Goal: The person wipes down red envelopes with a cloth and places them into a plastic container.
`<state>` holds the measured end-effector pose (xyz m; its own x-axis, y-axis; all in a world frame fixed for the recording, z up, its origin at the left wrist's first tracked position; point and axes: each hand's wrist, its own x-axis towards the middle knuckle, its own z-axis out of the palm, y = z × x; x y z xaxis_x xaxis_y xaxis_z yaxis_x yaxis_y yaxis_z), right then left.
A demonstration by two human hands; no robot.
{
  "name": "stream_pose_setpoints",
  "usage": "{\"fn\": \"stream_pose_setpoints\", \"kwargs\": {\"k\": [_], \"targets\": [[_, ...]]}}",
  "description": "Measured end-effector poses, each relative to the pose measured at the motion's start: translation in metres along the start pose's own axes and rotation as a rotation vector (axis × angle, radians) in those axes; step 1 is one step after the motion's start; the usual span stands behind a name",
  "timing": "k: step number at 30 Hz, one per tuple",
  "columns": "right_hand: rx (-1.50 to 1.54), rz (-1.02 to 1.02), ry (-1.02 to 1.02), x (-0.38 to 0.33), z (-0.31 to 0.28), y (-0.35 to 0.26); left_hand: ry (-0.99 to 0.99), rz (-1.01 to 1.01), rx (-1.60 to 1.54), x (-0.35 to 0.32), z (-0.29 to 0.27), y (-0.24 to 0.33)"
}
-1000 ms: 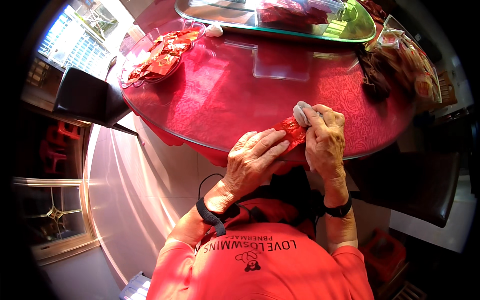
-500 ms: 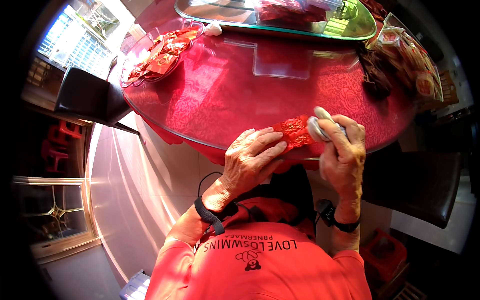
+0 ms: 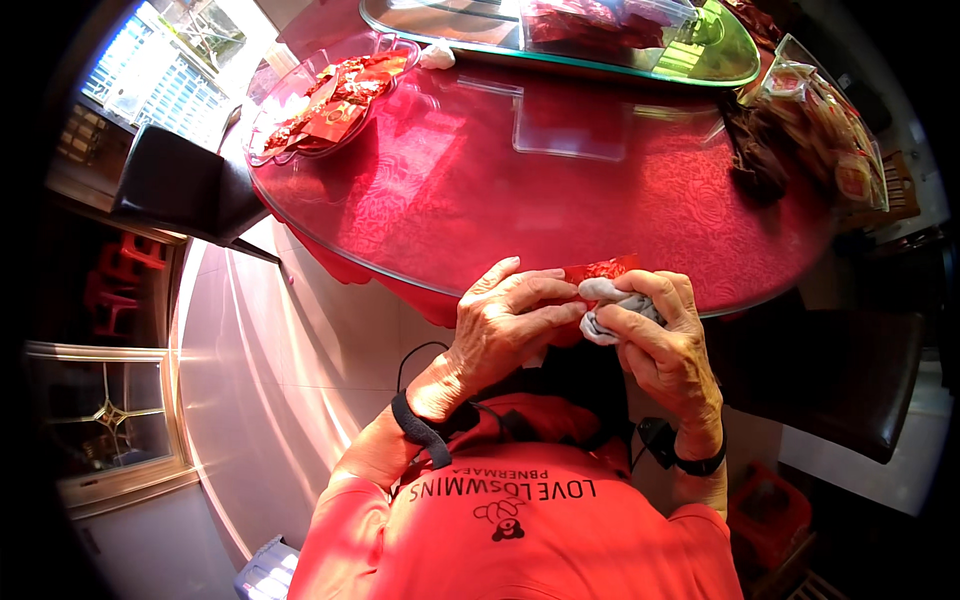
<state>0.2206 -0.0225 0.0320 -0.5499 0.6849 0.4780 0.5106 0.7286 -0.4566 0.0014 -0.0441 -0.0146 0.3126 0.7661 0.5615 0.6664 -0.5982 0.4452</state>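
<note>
A shiny red envelope [image 3: 606, 268] with gold-toned foil pattern lies at the near edge of the round table [image 3: 480, 220]. My left hand [image 3: 505, 318] holds its left end, with the fingertips pressed against it. Bunched in my right hand [image 3: 668, 345] is a white and grey cloth [image 3: 602, 328], gripped between thumb and fingers. The cloth rests over the near side of the envelope and hides part of it. Both hands are close together, almost touching across the cloth.
A clear scalloped dish [image 3: 262, 150] at the far left holds several red envelopes [image 3: 335, 115]. An oval glass tray [image 3: 450, 25] with red packets stands at the back. Clear bags [image 3: 830, 130] and a dark cloth [image 3: 752, 165] lie at right. Dark chairs [image 3: 165, 180] flank the table.
My right hand with the cloth has moved left and nearer to me, toward my left hand. The cloth now covers more of the envelope. My left hand has shifted only slightly.
</note>
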Motion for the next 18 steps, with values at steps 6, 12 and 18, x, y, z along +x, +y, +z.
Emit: {"fn": "stream_pose_setpoints", "kwargs": {"k": [6,12,18], "targets": [[0.187,0.227,0.053,-0.015,-0.009,0.01,-0.013,0.048,-0.148,0.003,-0.01,-0.003],[0.146,0.336,0.378,-0.015,-0.011,0.018,0.096,-0.294,-0.435,0.021,-0.01,0.011],[-0.153,0.139,0.306,0.022,0.031,-0.001,0.031,-0.712,-0.525,0.042,-0.015,0.012]]}}
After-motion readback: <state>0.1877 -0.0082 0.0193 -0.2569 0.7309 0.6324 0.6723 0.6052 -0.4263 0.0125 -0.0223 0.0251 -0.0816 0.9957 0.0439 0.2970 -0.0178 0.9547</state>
